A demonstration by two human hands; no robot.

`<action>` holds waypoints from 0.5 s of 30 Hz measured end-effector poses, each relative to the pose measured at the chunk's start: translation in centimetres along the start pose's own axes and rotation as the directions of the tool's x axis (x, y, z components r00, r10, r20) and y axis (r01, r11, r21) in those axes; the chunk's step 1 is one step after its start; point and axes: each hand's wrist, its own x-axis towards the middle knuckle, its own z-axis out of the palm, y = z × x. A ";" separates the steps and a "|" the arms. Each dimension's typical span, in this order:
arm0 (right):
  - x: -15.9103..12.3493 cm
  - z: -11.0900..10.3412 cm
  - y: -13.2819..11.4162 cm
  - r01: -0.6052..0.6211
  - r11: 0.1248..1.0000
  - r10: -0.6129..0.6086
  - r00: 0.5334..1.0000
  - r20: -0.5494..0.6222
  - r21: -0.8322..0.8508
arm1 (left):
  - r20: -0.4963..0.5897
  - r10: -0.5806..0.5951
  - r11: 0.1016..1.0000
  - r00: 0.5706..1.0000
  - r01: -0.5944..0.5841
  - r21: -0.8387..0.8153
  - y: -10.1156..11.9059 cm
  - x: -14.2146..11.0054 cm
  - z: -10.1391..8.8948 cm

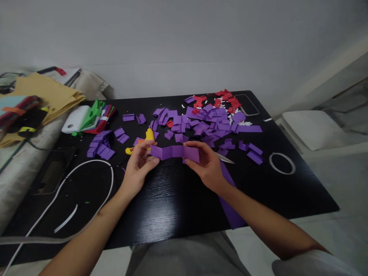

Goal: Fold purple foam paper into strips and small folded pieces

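Note:
A short purple paper strip [172, 151] with several creases is stretched between my two hands above the black table. Its left end is pinched between the thumb and fingers of my left hand [140, 163]. My right hand [206, 165] grips the right end the same way. Just behind the left fingers lies a yellow glue gun [149, 135], partly hidden. Scissors [225, 158] lie beside my right hand, mostly covered by it. A long purple paper strip [230, 203] runs under my right forearm to the table's front edge.
Folded purple pieces [211, 120] are heaped behind my hands, with red scraps [230, 97] at the back. More purple pieces [100, 145] sit left. A white cable [86, 161] loops across the left side; a tape ring [282, 163] lies right. The wall [184, 76] stands behind the table.

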 end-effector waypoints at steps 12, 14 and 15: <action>-0.1 0.0 0.1 0.019 0.999 -0.019 1.000 0.012 0.032 | -0.110 0.122 0.987 0.986 -0.109 0.118 -0.1 0.0 0.3; -0.1 0.0 0.0 -0.012 0.998 0.012 1.000 0.000 0.054 | -0.117 0.147 0.982 0.982 -0.130 0.141 -0.1 0.1 0.2; -0.1 0.0 0.0 -0.037 0.996 0.037 0.999 0.001 0.086 | -0.114 0.161 0.978 0.980 -0.143 0.150 0.0 0.1 0.2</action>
